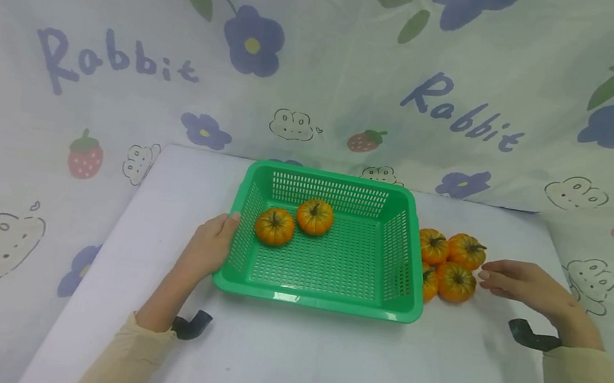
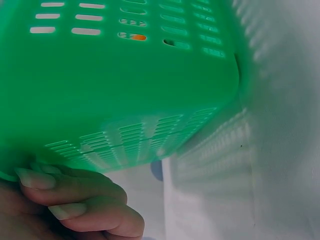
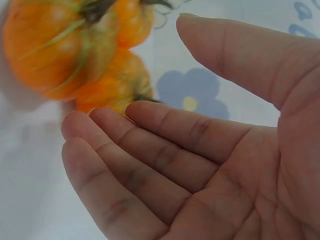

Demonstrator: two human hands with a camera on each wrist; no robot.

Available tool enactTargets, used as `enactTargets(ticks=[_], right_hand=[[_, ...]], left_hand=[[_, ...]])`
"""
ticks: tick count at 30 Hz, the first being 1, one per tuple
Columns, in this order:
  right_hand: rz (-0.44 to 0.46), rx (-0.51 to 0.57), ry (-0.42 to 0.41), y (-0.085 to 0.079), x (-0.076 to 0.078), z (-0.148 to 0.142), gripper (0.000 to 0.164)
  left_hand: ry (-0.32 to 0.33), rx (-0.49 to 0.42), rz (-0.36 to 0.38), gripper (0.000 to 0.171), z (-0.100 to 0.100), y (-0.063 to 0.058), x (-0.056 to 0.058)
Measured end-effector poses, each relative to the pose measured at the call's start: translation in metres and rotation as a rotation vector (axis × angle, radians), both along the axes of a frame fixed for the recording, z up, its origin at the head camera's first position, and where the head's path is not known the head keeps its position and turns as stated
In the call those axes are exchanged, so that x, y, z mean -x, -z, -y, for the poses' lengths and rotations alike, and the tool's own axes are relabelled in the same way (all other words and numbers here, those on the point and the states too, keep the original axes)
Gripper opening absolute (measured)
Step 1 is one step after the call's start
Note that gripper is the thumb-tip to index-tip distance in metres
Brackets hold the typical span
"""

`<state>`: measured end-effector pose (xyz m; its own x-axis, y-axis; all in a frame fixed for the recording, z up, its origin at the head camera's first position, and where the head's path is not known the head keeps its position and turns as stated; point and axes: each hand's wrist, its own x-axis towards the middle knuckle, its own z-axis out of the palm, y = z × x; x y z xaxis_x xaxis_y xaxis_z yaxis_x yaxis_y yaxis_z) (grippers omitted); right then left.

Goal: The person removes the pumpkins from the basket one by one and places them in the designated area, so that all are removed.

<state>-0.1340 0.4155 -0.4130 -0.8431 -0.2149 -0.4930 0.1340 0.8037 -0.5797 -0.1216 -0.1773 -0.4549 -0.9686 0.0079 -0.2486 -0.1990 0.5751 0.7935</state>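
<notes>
A green plastic basket (image 1: 316,302) with slotted walls stands on the table. My left hand (image 1: 209,248) grips its left rim, thumb on top and fingers (image 2: 95,187) curled beneath, as the left wrist view shows. Inside, toward the back left, sit two small orange pumpkins, a front one (image 1: 275,229) and a rear one (image 1: 315,218). Right of the basket, several more pumpkins (image 1: 455,283) are clustered against its wall, one partly hidden by the rim. My right hand (image 1: 530,289) hovers just right of that cluster, palm visible and fingers (image 3: 170,155) extended, holding nothing.
The white table (image 1: 285,357) extends in front of the basket and to both sides. Behind it hangs a pale cloth (image 1: 320,90) printed with flowers, strawberries, rabbits and lettering. Black curved pieces (image 1: 533,338) are on both wrists.
</notes>
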Motion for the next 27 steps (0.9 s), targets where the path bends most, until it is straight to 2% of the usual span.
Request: enactTargets(ticks=[8, 15, 22, 27], right_hand=[[-0.078, -0.036, -0.032, -0.02, 0.001, 0.016, 0.066], [-0.217, -0.051, -0.092, -0.046, 0.002, 0.042, 0.056], [-0.302, -0.047, -0.183, -0.068, 0.018, 0.076, 0.05], [-0.313, -0.062, -0.231, -0.081, 0.031, 0.101, 0.05]], left_hand=[[0.003, -0.008, 0.006, 0.069, 0.0, -0.001, 0.0], [0.003, -0.019, 0.007, 0.069, 0.001, -0.001, 0.0], [-0.003, -0.025, 0.007, 0.069, 0.002, 0.0, 0.001], [-0.004, -0.025, 0.006, 0.069, 0.002, 0.002, 0.002]])
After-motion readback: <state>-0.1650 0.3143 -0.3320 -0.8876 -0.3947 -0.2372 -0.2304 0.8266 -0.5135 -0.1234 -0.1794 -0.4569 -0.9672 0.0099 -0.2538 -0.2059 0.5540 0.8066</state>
